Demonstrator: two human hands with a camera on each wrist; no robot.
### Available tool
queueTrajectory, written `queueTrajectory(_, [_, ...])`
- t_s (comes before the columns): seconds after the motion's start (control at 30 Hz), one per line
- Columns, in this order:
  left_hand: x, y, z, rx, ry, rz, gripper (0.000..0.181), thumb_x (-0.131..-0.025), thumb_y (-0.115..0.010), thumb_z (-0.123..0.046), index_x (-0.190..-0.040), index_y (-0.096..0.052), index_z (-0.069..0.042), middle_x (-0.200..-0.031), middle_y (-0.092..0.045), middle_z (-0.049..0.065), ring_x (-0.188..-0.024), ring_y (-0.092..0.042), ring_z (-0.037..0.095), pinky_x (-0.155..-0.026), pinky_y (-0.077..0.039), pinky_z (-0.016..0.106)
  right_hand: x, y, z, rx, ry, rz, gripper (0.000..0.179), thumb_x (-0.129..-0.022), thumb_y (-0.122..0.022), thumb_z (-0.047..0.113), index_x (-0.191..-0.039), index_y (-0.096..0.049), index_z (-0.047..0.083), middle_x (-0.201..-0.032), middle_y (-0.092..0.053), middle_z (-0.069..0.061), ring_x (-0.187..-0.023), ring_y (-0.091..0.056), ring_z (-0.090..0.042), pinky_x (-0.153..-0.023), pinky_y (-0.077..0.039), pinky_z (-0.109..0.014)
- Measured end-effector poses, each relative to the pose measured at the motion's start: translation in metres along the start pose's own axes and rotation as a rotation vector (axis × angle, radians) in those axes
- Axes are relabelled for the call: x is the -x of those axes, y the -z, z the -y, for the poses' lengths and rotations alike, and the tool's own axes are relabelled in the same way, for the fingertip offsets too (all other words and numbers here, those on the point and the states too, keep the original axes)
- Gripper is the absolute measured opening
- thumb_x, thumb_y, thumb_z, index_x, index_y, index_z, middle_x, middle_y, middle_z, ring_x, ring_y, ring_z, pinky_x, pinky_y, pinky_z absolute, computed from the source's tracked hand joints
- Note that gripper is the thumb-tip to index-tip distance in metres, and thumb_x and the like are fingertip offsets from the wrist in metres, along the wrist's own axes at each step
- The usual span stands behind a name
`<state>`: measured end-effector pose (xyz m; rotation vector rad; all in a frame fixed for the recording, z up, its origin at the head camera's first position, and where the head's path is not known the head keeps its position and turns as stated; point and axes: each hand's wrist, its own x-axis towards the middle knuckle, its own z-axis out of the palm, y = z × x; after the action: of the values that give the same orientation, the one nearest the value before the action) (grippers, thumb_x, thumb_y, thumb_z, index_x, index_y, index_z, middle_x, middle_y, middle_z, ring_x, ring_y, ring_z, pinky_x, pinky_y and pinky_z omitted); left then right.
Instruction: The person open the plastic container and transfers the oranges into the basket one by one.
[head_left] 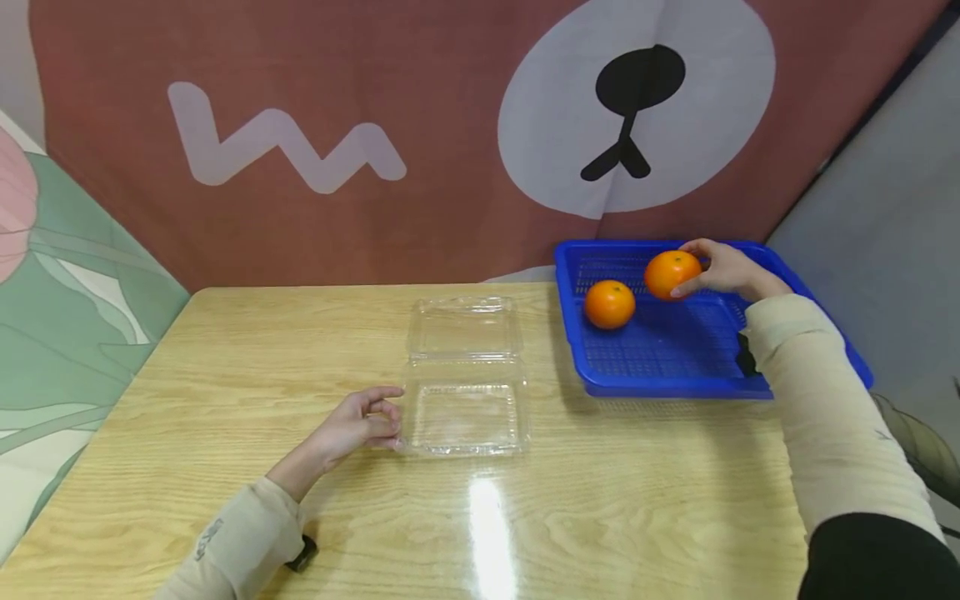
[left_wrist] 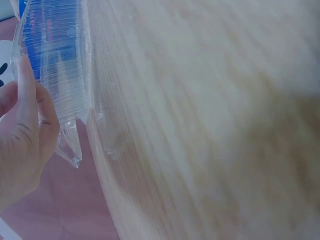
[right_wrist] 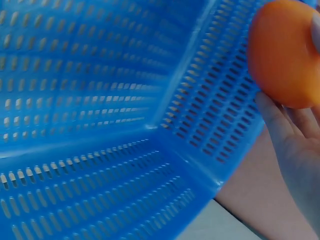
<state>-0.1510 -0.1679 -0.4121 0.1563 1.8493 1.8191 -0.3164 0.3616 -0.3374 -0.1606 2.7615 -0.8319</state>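
My right hand (head_left: 723, 268) grips an orange (head_left: 672, 276) near the back of the blue plastic basket (head_left: 581, 367), thumb low on the near side and fingers behind. In the right wrist view the held orange (right_wrist: 285, 52) shows against the slotted basket wall. A second orange (head_left: 610, 304) sits at the basket's left side. Spread fingers of my left hand (head_left: 360, 427) rest at the left edge of a clear plastic clamshell box (head_left: 468, 417), its lid folded back flat behind it. The left wrist view shows a finger along the box's ribbed wall (left_wrist: 62, 75).
A pale wooden table (head_left: 247, 367) carries the box and basket. Behind it hangs a brown cloth (head_left: 450, 225) with a bear face. Grey wall (head_left: 885, 208) stands close to the right of the basket.
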Motion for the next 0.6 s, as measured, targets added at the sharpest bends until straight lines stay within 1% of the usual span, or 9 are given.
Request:
queueTrajectory(0.13, [0.0, 0.001, 0.0, -0.018, -0.002, 0.0, 0.06, -0.083, -0.051, 0.011, -0.134, -0.02, 0.016, -0.094, -0.048, 0.016, -0.074, -0.059, 0.018, -0.074, -0.055, 0.032, -0.005, -0.009, -0.007, 0.009, 0.016, 0.056, 0.08, -0.074, -0.076, 0.029, -0.131, -0.031, -0.004, -0.129, -0.032, -0.03, -0.11, -0.035, -0.044, -0.094, -0.03, -0.062])
queueTrajectory(0.3, [-0.001, 0.0, 0.001, -0.034, -0.005, 0.0, 0.06, -0.084, -0.052, 0.009, -0.134, -0.02, 0.016, -0.095, -0.048, 0.016, -0.075, -0.059, 0.019, -0.075, -0.055, 0.032, -0.013, -0.02, -0.015, 0.014, 0.045, 0.102, 0.075, -0.072, -0.077, 0.023, -0.127, -0.035, -0.004, -0.128, -0.035, -0.03, -0.111, -0.036, -0.043, -0.095, -0.03, -0.06])
queueTrajectory(0.47, [-0.001, 0.0, 0.001, -0.039, -0.005, -0.001, 0.061, -0.084, -0.052, 0.009, -0.135, -0.019, 0.016, -0.095, -0.048, 0.017, -0.075, -0.06, 0.019, -0.075, -0.055, 0.032, -0.019, -0.029, -0.022, -0.003, 0.032, 0.122, 0.076, -0.073, -0.077, 0.02, -0.128, -0.032, -0.005, -0.129, -0.03, -0.031, -0.112, -0.034, -0.045, -0.096, -0.029, -0.061])
queueTrajectory(0.6, [-0.002, 0.0, 0.002, -0.032, -0.003, -0.009, 0.06, -0.084, -0.052, 0.009, -0.135, -0.02, 0.016, -0.094, -0.048, 0.016, -0.074, -0.06, 0.019, -0.074, -0.055, 0.033, -0.021, -0.031, -0.025, -0.023, 0.031, 0.126, 0.075, -0.073, -0.076, 0.017, -0.127, -0.03, -0.008, -0.129, -0.028, -0.033, -0.113, -0.032, -0.047, -0.096, -0.027, -0.062])
